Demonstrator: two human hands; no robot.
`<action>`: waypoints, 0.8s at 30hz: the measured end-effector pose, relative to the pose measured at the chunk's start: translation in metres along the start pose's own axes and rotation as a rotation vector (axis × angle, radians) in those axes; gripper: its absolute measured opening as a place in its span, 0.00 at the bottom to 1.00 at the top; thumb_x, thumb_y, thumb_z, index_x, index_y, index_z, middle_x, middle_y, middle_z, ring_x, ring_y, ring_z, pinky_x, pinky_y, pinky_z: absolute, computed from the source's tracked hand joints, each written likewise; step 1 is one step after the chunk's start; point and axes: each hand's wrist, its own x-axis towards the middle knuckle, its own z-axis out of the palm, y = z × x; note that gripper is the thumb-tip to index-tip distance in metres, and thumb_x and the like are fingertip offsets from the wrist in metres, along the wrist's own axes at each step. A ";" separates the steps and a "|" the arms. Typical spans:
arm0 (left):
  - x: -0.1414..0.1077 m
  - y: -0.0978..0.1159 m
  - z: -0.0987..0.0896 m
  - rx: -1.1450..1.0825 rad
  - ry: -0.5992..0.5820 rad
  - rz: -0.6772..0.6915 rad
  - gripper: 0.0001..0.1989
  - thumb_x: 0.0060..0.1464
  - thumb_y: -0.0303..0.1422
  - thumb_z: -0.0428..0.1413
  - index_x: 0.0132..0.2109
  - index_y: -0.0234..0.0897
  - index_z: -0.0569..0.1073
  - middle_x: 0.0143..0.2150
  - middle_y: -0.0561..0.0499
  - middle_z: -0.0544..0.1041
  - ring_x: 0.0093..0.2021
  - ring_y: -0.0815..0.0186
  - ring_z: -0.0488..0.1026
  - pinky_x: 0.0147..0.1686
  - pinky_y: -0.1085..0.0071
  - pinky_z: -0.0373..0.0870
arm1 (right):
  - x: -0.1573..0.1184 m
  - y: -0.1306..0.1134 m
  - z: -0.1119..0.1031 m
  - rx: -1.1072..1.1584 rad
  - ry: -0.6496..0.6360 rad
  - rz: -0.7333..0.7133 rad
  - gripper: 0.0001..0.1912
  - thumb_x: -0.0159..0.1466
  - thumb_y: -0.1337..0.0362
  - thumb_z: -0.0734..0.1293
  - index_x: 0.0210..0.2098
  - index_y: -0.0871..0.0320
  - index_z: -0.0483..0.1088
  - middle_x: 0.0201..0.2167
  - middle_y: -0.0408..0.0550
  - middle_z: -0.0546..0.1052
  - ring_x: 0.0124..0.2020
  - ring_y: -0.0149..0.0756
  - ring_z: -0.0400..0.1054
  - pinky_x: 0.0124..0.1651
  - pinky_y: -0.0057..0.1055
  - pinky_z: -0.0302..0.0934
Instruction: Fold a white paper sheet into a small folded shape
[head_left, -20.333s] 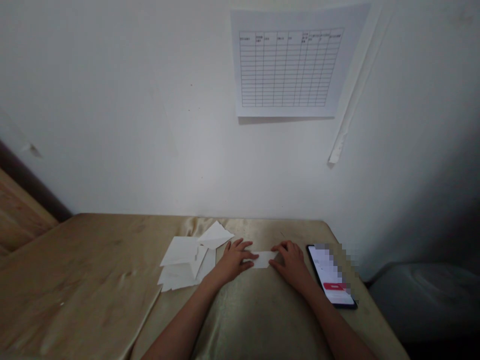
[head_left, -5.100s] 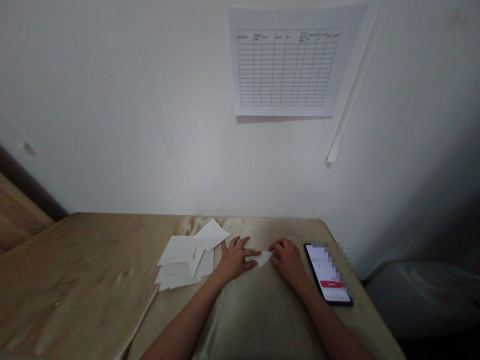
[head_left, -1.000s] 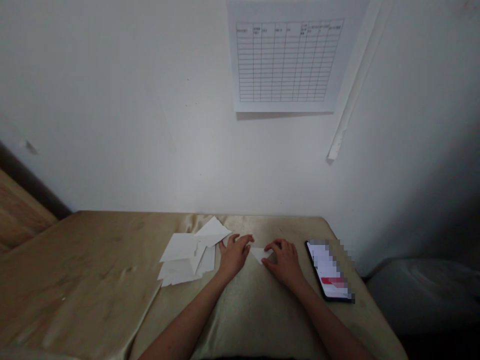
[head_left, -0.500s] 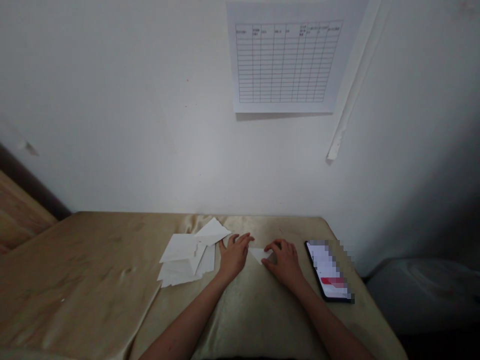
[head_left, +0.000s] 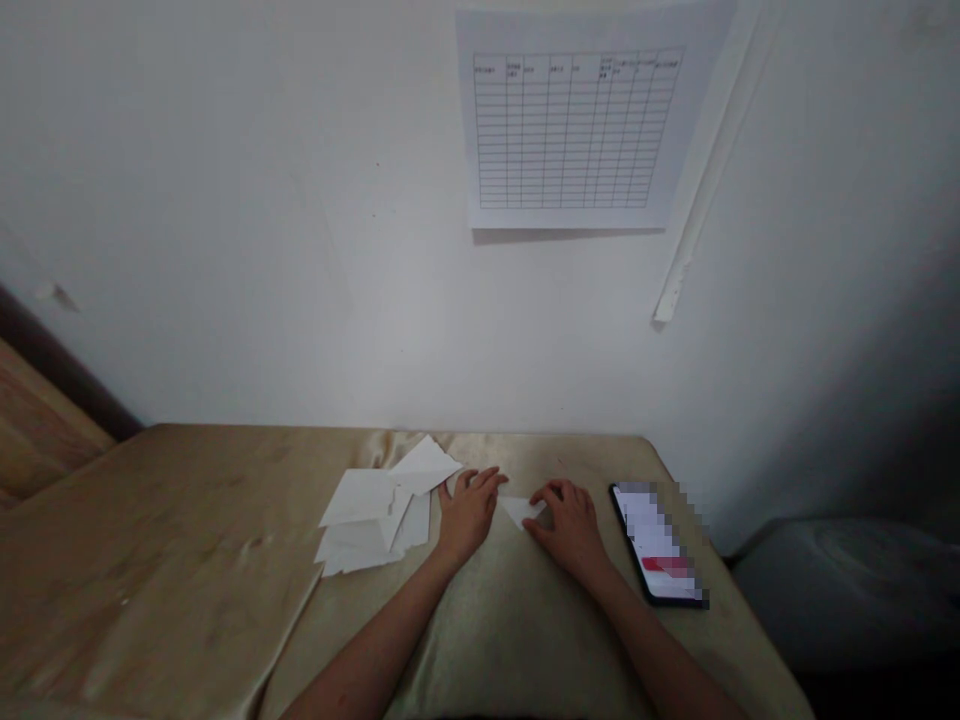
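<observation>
A small white paper triangle [head_left: 517,510], apparently folded, lies on the cloth between my hands. My right hand [head_left: 570,522] is curled over its right side, with thumb and forefinger on the paper; part of the triangle is hidden beneath. To the left of the triangle, my left hand [head_left: 470,512] rests with its fingers stretched and apart, fingertips close to the triangle's left corner. Beside that hand is a loose pile of white paper sheets [head_left: 360,495], overlapping at different angles, some with creases.
Shiny beige cloth [head_left: 495,640] covers the table. A phone [head_left: 656,545] with a lit, partly blurred screen lies at the right. Behind stands a white wall [head_left: 262,250] with a printed table sheet [head_left: 570,130]. A grey rounded object [head_left: 847,590] sits beyond the right edge.
Both hands and the paper triangle stay in practically the same place. Only the camera view has shifted very slightly.
</observation>
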 end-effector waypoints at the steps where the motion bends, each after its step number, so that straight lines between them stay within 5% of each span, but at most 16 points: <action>1: 0.000 0.000 0.000 0.002 -0.003 -0.007 0.19 0.66 0.33 0.46 0.58 0.58 0.71 0.65 0.56 0.70 0.65 0.52 0.60 0.63 0.38 0.45 | 0.000 0.000 0.000 -0.007 0.005 -0.007 0.13 0.59 0.56 0.71 0.43 0.48 0.75 0.50 0.49 0.72 0.57 0.46 0.63 0.63 0.45 0.49; 13: 0.002 -0.005 -0.006 -0.081 0.007 -0.049 0.10 0.62 0.34 0.53 0.49 0.49 0.75 0.59 0.55 0.76 0.62 0.56 0.64 0.62 0.47 0.52 | 0.005 0.009 -0.003 0.062 -0.034 -0.043 0.09 0.62 0.60 0.70 0.43 0.48 0.76 0.49 0.49 0.71 0.54 0.45 0.63 0.60 0.42 0.55; 24: 0.000 0.001 -0.007 -0.040 -0.018 -0.026 0.10 0.55 0.38 0.61 0.44 0.45 0.73 0.59 0.53 0.74 0.62 0.52 0.61 0.61 0.45 0.51 | 0.006 0.010 -0.003 0.060 -0.051 -0.038 0.10 0.62 0.61 0.69 0.44 0.47 0.76 0.49 0.49 0.71 0.54 0.45 0.63 0.60 0.43 0.54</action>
